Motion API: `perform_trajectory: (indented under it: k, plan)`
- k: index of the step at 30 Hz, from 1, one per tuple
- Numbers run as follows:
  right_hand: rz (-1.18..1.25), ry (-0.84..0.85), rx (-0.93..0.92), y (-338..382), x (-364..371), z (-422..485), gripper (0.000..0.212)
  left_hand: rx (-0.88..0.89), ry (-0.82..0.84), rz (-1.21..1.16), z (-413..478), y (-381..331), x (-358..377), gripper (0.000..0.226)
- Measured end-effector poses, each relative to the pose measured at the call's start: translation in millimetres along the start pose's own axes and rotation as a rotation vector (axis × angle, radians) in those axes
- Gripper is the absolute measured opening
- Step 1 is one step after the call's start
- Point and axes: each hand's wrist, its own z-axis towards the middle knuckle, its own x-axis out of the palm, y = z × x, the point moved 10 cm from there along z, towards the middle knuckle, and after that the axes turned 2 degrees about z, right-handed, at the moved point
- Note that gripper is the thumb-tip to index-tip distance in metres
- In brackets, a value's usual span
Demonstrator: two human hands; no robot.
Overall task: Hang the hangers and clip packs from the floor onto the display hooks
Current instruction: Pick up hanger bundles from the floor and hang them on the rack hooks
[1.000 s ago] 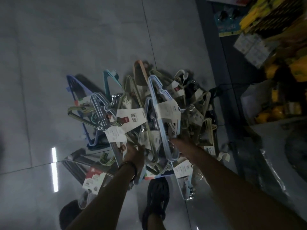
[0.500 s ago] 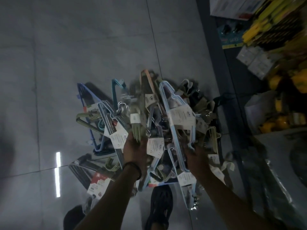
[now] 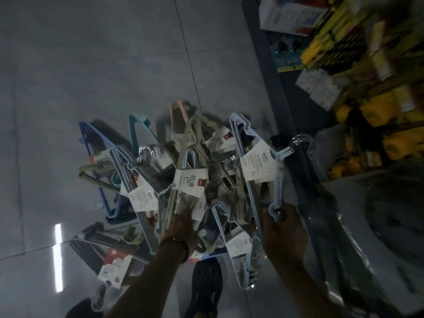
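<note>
My right hand [image 3: 283, 228] has its fingers [image 3: 285, 214] curled around the blue hangers [image 3: 258, 164]. My left hand [image 3: 181, 228] is in the pile [image 3: 190, 180]; its fingers are blurred, so I cannot tell their grip.

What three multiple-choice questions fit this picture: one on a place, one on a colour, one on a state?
1. Where are the yellow goods? A) on the floor B) on the shelf at the right C) in a basket
2. What colour is the hanger pack in the right hand? A) red B) black C) light blue
3. What is the right hand doing? A) gripping the pack B) hanging open C) pressing the floor
Answers: 1 B, they fill the shelf; 2 C, its frame is pale blue; 3 A, fingers curl round its corner.
</note>
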Motion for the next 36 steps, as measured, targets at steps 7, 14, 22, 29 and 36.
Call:
perform_trajectory:
  k: [7, 14, 22, 29, 36]
  plan:
    - [0.540, 0.334, 0.090, 16.3, 37.5, -20.9, 0.017, -0.061, -0.091, -0.582, -16.7, -2.8, -43.8, 0.038]
    - [0.619, 0.519, 0.156, 41.0, 75.5, -54.4, 0.033, 0.168, 0.339, -1.307, -43.9, -82.2, -91.3, 0.057]
    - [0.796, 0.779, 0.277, 67.4, 61.9, -23.4, 0.022, 0.524, 0.016, -1.217, -79.7, -98.5, -184.4, 0.054]
    - [1.433, 0.988, 0.673, 110.7, 57.8, 37.8, 0.090, 0.722, -0.433, -0.236, -73.9, -105.0, -214.3, 0.044]
    - [0.931, 0.841, 0.709, 55.0, 180.2, 15.2, 0.054, -0.151, -0.496, -0.439, 16.9, -18.8, -150.4, 0.059]
